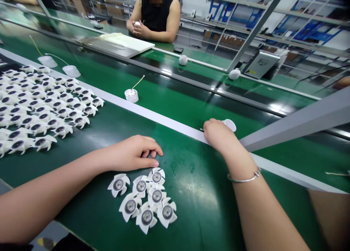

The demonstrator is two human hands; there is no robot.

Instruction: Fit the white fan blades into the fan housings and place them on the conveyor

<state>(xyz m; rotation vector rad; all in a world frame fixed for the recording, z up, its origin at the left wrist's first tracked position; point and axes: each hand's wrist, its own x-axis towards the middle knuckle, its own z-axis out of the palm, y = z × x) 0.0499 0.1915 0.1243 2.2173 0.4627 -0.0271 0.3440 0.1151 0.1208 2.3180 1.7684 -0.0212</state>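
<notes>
My left hand (144,152) hovers low over the green bench with its fingers loosely bent and the thumb apart, nothing visible in it. Just below its thumb lies a small group of white fan impellers (147,217) with round metallic centres. My right hand (218,134) reaches past the pale strip onto the green belt, fingers curled and mostly hidden behind its back. It is closed at a white cup-shaped housing (230,125), whose rim shows beyond the hand. A short wire end sticks out on the hand's left side.
Many white impellers (45,116) with dark centres stand in rows at left. Along the belt (169,101) sit wired white housings (131,95). A slanted grey post (295,116) rises beside my right arm. Across the line, a person (157,18) holds a small white part.
</notes>
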